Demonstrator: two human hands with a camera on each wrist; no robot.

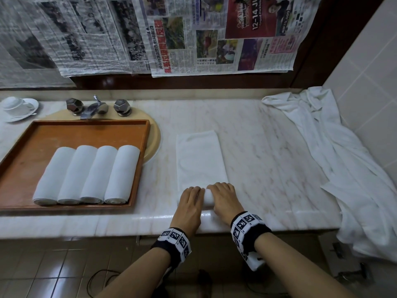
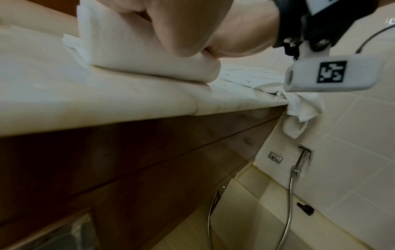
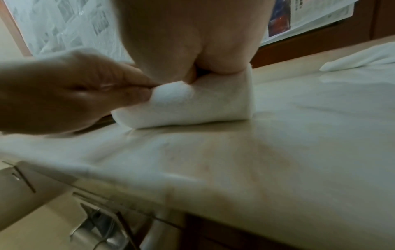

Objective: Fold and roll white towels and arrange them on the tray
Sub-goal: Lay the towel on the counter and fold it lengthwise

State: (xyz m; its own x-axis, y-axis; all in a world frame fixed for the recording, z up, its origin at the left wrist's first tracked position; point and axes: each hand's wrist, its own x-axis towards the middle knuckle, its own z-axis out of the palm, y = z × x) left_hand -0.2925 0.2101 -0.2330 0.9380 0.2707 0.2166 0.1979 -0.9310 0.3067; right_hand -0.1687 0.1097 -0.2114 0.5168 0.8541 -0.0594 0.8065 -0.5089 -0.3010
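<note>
A folded white towel (image 1: 200,158) lies lengthwise on the marble counter (image 1: 268,158), its near end wound into a short roll (image 1: 207,197). My left hand (image 1: 191,198) and right hand (image 1: 223,196) sit side by side on that roll, fingers curled over it. In the left wrist view my left hand (image 2: 188,25) presses down on the roll (image 2: 138,55). The right wrist view has my right hand (image 3: 192,37) on top of the roll (image 3: 203,104) and the left hand (image 3: 70,91) gripping its other end. Several rolled towels (image 1: 86,175) lie in a row in the wooden tray (image 1: 90,122) to the left.
A heap of loose white towels (image 1: 343,160) covers the counter's right end and hangs over its edge. Behind the tray are a faucet (image 1: 94,108) and a beige basin rim (image 1: 155,136). A cup on a saucer (image 1: 17,107) stands far left. Newspaper covers the wall behind.
</note>
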